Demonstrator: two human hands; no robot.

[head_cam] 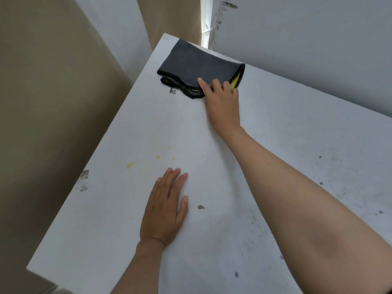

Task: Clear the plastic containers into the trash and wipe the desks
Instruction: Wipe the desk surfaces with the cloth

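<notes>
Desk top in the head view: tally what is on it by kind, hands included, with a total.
Dark cloth: 1
Hands, left hand flat on the white desk, right hand on the cloth: 2
Yellow spots: 4
Plastic containers: 0
Total: 7

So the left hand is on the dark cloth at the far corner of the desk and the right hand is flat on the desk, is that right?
Not quite: the hands are swapped. In the head view the right hand is on the dark cloth at the far corner of the desk, and the left hand lies flat on the desk.
</notes>
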